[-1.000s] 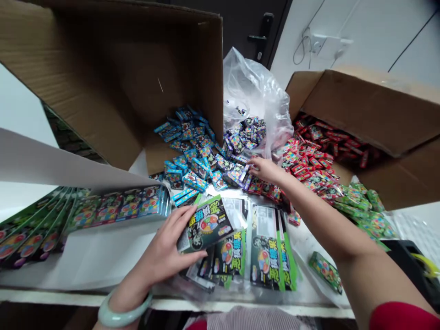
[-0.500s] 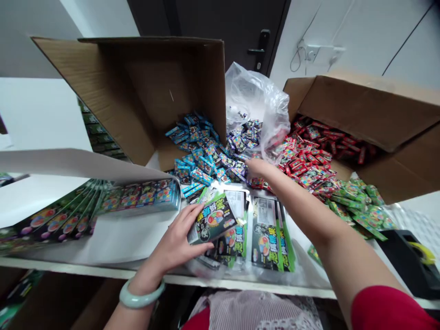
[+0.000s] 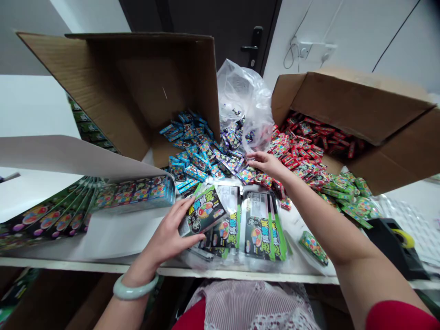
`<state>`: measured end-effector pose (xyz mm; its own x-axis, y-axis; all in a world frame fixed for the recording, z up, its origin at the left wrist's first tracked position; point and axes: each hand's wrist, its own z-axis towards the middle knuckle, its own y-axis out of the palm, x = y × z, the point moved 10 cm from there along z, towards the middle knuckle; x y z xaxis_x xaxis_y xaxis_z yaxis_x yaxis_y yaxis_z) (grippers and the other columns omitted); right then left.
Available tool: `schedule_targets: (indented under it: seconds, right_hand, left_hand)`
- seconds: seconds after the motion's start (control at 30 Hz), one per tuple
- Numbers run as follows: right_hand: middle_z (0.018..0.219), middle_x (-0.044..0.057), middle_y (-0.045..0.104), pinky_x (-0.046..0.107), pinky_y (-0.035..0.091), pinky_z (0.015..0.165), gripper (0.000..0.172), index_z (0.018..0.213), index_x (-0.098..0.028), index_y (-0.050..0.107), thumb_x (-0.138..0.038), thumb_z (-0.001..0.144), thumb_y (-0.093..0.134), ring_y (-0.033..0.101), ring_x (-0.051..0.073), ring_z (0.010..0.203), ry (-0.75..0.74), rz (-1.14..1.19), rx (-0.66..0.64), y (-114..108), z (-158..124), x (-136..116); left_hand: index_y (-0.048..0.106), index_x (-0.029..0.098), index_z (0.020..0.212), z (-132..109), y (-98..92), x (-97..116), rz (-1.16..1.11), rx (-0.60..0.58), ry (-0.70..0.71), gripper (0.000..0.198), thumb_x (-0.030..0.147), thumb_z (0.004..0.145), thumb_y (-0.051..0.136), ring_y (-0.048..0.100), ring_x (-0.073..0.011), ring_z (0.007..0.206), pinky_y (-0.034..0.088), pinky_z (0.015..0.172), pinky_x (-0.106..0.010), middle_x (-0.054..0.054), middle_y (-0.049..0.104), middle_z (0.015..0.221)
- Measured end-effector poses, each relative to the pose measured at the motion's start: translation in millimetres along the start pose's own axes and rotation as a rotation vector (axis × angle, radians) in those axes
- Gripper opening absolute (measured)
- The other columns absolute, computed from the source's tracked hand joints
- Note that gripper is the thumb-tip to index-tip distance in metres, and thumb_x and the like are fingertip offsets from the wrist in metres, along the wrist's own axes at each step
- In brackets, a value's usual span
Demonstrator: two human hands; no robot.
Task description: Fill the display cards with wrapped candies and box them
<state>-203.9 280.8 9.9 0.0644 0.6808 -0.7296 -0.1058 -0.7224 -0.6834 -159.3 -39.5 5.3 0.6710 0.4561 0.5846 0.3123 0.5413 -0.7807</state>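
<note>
1. L hand [image 3: 168, 238] clenched on a black-green foil pack [image 3: 205, 211], thumb on near edge, fingers across it; pack lies on other flat packs [image 3: 263, 227] mid-table.
2. R hand [image 3: 266, 164] reaches to purple mini boxes [image 3: 229, 164], fingers part-curled; can't tell if it's grasping any.
3. Laid out so far: fanned green cards [image 3: 51, 220] on white card sheet [image 3: 103, 238].
4. Loose yet: blue mini boxes [image 3: 192, 156], red mini boxes [image 3: 302, 146], green mini boxes [image 3: 343, 195], heaped by cardboard cartons [image 3: 137, 91] w/ plastic bag [image 3: 244, 98] behind.
</note>
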Motion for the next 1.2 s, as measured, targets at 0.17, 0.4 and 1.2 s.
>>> schedule_targets:
  seconds: [0.17,0.4,1.2]
  right_hand:
    - [0.117,0.007,0.067,0.028,0.052,0.074,0.039,0.12,-0.023,0.061,-0.026,0.082,0.058,0.064,0.015,0.087,0.155,0.49,-0.048,0,-75,17]
    - [0.082,0.003,0.066,0.033,0.053,0.065,0.036,0.088,-0.019,0.059,-0.048,0.069,0.068,0.063,0.017,0.072,0.36,0.489,0.245,6,-169,73]
    - [0.137,0.011,0.047,0.049,0.04,0.106,0.068,0.137,-0.027,0.048,-0.036,0.075,0.074,0.045,0.03,0.126,-0.418,-0.246,-0.263,13,-176,-74]
  left_hand:
    - [0.033,0.028,0.146,4,13.5,8,0.025,-0.028,0.04,0.082,0.051,0.077,0.071,0.047,-0.0338,0.129,0.042,0.106,-0.051,-0.012,0.046,0.139]
    - [0.029,0.026,0.148,7,37.9,24,0.112,-0.063,0.139,0.085,0.051,0.078,0.07,0.047,-0.035,0.127,0.042,0.105,-0.053,-0.014,0.044,0.139]
    - [0.022,0.024,0.151,18,55.1,61,0.097,-0.148,0.293,0.096,0.044,0.074,0.076,0.042,-0.0341,0.129,0.038,0.108,-0.053,-0.014,0.042,0.138]
